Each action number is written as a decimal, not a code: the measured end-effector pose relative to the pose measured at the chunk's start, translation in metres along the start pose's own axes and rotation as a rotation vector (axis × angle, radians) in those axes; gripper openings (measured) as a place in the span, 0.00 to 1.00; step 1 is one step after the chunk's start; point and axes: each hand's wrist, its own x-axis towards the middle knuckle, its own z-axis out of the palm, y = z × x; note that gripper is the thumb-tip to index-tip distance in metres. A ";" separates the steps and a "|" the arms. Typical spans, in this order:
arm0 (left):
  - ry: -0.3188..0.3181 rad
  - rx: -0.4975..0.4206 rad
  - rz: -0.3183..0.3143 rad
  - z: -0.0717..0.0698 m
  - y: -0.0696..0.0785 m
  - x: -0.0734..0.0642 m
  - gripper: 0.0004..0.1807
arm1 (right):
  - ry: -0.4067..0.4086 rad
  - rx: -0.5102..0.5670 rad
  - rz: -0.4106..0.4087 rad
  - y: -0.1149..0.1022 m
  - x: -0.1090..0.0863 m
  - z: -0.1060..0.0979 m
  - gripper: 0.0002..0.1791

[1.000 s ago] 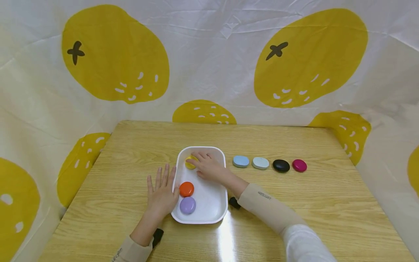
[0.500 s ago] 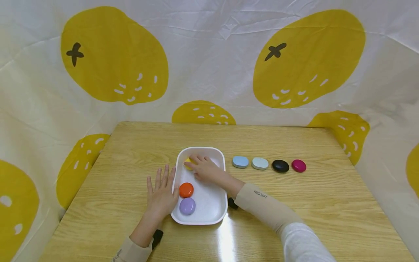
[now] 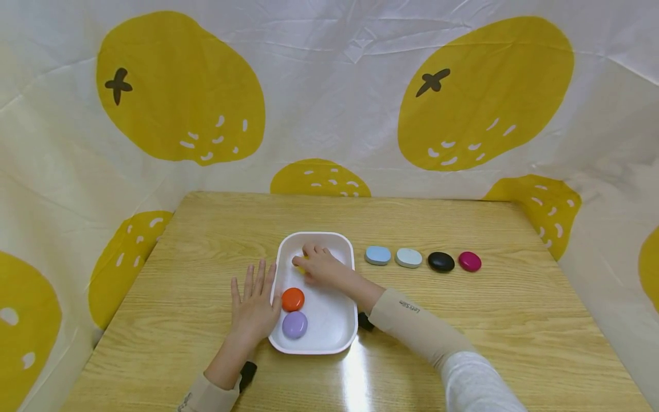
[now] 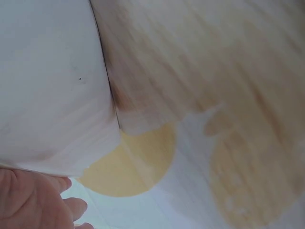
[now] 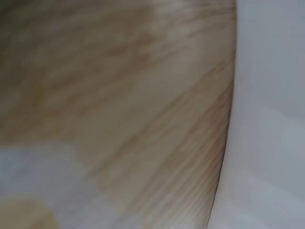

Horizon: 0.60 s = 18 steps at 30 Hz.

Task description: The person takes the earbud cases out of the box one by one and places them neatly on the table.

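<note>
In the head view, a white rectangular tray [image 3: 332,337] lies on the table. My right hand [image 3: 326,270] reaches into its far left part, fingers curled over a yellow disc [image 3: 301,269]; just a sliver of yellow shows, the rest hidden by the hand. A glossy orange disc [image 3: 293,299] and a glossy lilac disc [image 3: 295,324] lie nearer, along the tray's left wall. Fingers spread, my left hand [image 3: 255,312] rests along the tray's left side, its thumb at the rim. The left wrist view shows part of that hand [image 4: 33,202] beside the pale tray wall [image 4: 52,95].
Right of the tray, a row runs across the wooden table [image 3: 463,320]: a light blue oval piece [image 3: 378,255], a pale mint oval piece [image 3: 409,257], a black oval piece [image 3: 441,261] and a magenta round piece [image 3: 470,261]. A lemon-patterned cloth [image 3: 329,86] surrounds the table.
My right hand has drawn slightly toward me, its fingers closing over the yellow disc, which now shows less. The left hand and other pieces have stayed put.
</note>
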 end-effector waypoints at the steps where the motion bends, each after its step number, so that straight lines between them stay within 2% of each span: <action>1: -0.002 0.000 -0.001 0.000 0.000 0.000 0.32 | 0.011 -0.006 -0.009 0.000 0.000 0.000 0.15; 4: -0.009 -0.002 -0.005 0.000 0.000 0.000 0.33 | 0.059 -0.017 -0.027 0.000 0.000 -0.002 0.15; 12: -0.024 0.003 -0.012 0.000 0.000 0.001 0.33 | 0.274 0.031 -0.003 0.003 -0.009 -0.016 0.18; 18: -0.027 0.006 -0.012 0.000 0.000 0.001 0.33 | 0.315 0.075 0.061 0.011 -0.032 -0.035 0.16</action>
